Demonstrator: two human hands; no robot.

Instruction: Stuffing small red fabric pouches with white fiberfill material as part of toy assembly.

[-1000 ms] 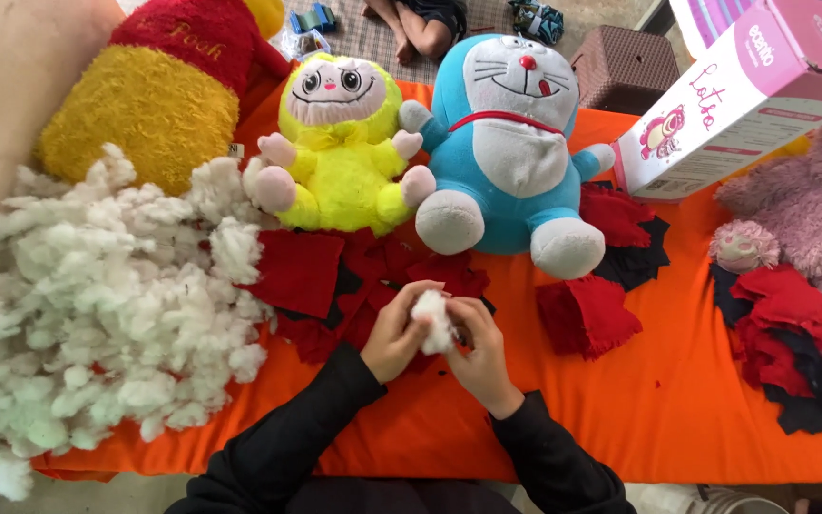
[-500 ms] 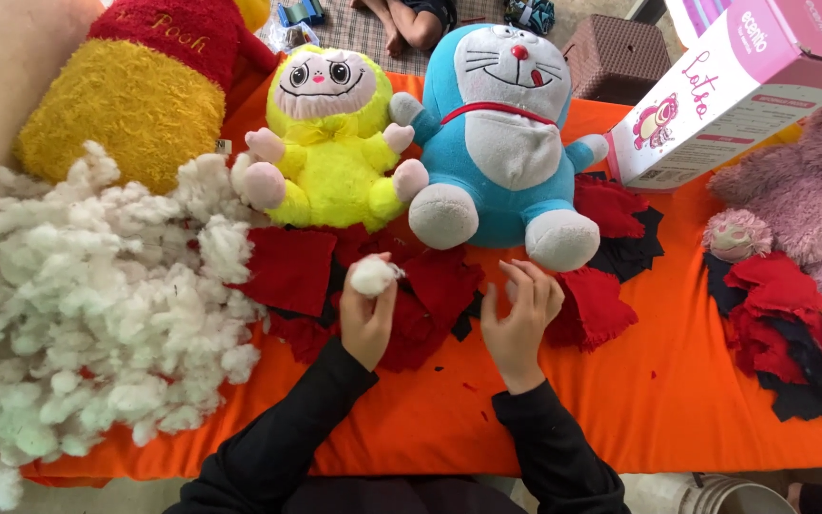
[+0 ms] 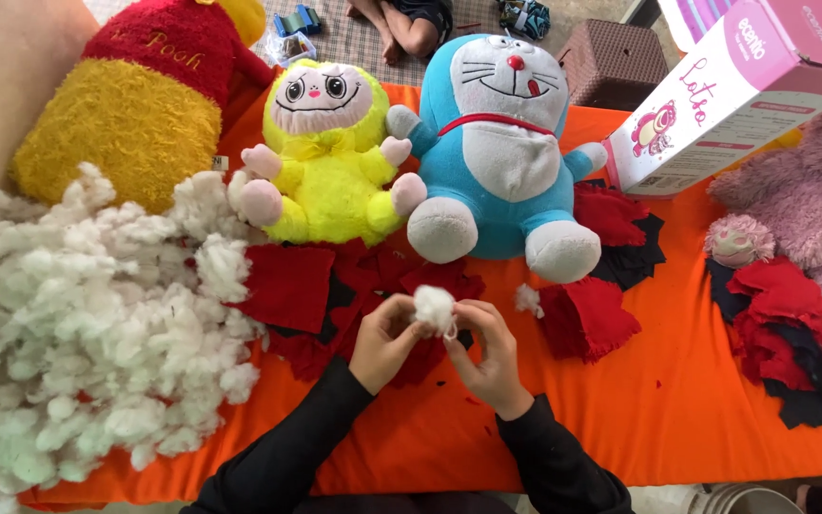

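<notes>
You had both your left hand [image 3: 384,341] and right hand [image 3: 489,350] pinched shut on the white stuffing ball [image 3: 433,306], mid-shaping; next called for tighter, even rolling.

- Small white fluffy stuffing ball [image 3: 434,306]: soft, fibrous, matt.
- Large heap of white fibre stuffing [image 3: 88,324]: loose, clumpy.
- Orange cloth table cover [image 3: 677,409]: smooth, matt.
- Red felt scraps [image 3: 287,286]: flat, slightly fuzzy.
- Blue-and-white plush cat toy [image 3: 506,143]: short smooth pile.
- Pink-and-white cardboard box [image 3: 734,95]: glossy.
</notes>
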